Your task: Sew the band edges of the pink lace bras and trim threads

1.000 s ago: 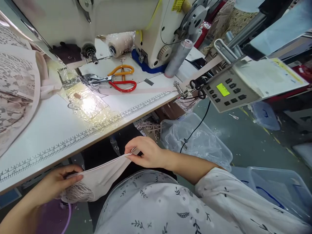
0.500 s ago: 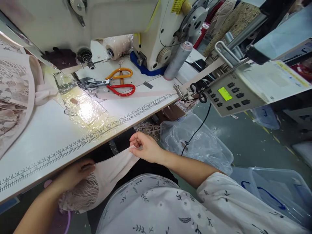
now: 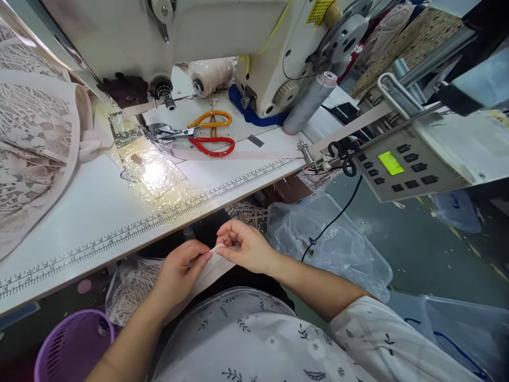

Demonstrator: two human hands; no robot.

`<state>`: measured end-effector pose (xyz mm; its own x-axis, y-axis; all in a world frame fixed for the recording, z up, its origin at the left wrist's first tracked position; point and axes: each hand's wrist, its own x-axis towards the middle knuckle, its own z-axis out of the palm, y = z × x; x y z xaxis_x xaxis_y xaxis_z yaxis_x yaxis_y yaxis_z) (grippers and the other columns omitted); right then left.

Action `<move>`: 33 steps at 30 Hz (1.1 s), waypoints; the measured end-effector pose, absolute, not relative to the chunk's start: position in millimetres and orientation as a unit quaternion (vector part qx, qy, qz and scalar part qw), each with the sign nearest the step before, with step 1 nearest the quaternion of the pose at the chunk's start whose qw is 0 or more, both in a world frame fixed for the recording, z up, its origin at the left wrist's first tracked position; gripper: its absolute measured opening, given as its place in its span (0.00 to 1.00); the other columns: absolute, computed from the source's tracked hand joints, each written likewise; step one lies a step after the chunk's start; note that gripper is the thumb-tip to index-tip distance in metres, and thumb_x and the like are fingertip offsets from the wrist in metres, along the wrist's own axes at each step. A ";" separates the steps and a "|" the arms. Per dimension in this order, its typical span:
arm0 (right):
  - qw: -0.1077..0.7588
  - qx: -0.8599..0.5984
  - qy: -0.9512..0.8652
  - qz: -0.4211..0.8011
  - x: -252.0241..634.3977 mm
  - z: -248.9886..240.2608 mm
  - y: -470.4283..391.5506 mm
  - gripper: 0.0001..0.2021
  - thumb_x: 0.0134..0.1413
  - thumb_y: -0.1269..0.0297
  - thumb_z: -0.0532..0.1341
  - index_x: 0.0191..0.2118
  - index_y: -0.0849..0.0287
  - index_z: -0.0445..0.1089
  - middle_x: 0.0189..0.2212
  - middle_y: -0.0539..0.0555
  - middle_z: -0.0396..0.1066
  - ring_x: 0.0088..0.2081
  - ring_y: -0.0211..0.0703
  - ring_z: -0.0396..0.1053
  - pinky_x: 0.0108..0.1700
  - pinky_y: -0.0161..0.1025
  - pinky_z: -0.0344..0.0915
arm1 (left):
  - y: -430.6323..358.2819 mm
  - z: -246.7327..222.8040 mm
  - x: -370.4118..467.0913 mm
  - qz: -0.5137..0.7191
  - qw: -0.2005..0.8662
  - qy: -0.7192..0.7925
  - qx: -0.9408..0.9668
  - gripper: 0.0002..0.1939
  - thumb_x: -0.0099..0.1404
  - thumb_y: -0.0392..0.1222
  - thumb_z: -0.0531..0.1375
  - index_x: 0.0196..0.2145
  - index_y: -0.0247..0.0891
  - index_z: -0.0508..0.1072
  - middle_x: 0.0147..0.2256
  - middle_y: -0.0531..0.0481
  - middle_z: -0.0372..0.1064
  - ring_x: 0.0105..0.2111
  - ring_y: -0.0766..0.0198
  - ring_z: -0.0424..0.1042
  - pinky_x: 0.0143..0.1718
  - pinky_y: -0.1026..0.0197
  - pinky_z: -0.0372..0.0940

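Note:
In my lap, just below the table's front edge, lies a pale pink lace bra (image 3: 133, 286) with a smooth fabric band (image 3: 210, 273). My left hand (image 3: 181, 270) is closed, thumb and fingers pinching the upper edge of this band. Close beside it, my right hand (image 3: 248, 246) pinches the band's end corner, its fingers curled. The fingertips of both hands nearly meet. The lace part hangs to the left, partly hidden behind my left wrist and forearm.
A sewing machine (image 3: 222, 26) stands on the white table (image 3: 91, 212), which bears a printed ruler strip. Scissors (image 3: 210, 135), a thread cone (image 3: 310, 103) and another lace piece (image 3: 35, 143) lie there. A control box (image 3: 413, 164), plastic bin (image 3: 338, 244) and purple basket (image 3: 71, 339) are around.
My left hand has moved right and up along the band, from the lace part to beside my right hand. The view has shifted, showing more of the purple basket.

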<state>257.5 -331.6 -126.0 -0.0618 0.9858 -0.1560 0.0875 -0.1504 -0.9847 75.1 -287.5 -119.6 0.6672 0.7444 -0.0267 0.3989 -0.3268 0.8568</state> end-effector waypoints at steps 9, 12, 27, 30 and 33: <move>0.427 -0.539 -0.538 0.487 266.2 -128.9 -344.1 0.10 0.49 0.67 0.61 0.37 0.56 0.60 0.29 0.50 0.70 0.29 0.35 0.66 0.35 0.37 0.66 | -284.5 -115.9 33.7 0.000 0.363 0.356 0.861 0.17 0.70 0.45 0.46 0.34 0.38 0.72 0.31 0.48 0.72 0.31 0.61 0.70 0.34 0.61 0.63; 0.432 -0.538 -0.534 0.490 265.8 -131.8 -344.5 0.10 0.49 0.67 0.62 0.37 0.56 0.60 0.28 0.49 0.69 0.28 0.36 0.65 0.34 0.37 0.66 | -284.2 -113.8 17.2 -0.022 0.337 0.373 0.864 0.19 0.70 0.46 0.44 0.36 0.39 0.73 0.34 0.47 0.73 0.33 0.60 0.71 0.35 0.61 0.64; 0.448 -0.533 -0.552 0.459 259.8 -124.6 -345.9 0.09 0.49 0.68 0.61 0.36 0.56 0.60 0.30 0.50 0.69 0.30 0.35 0.66 0.36 0.37 0.67 | -276.7 -112.1 -50.3 -0.055 0.370 0.494 0.785 0.20 0.62 0.58 0.52 0.36 0.43 0.77 0.38 0.50 0.77 0.38 0.53 0.75 0.39 0.61 0.67; 0.441 -0.528 -0.559 0.463 258.6 -123.3 -344.7 0.09 0.49 0.67 0.61 0.36 0.56 0.60 0.30 0.50 0.69 0.30 0.36 0.66 0.36 0.38 0.67 | -273.8 -107.6 -48.6 -0.086 0.340 0.507 0.787 0.20 0.63 0.56 0.51 0.39 0.43 0.78 0.41 0.50 0.77 0.41 0.52 0.75 0.42 0.60 0.67; 0.431 -0.527 -0.571 0.459 257.8 -119.4 -342.8 0.09 0.48 0.67 0.60 0.35 0.55 0.60 0.29 0.49 0.69 0.30 0.36 0.66 0.36 0.37 0.67 | -271.8 -106.4 -30.1 -0.102 0.299 0.479 0.819 0.21 0.64 0.53 0.50 0.45 0.42 0.76 0.47 0.48 0.75 0.44 0.49 0.73 0.45 0.55 0.66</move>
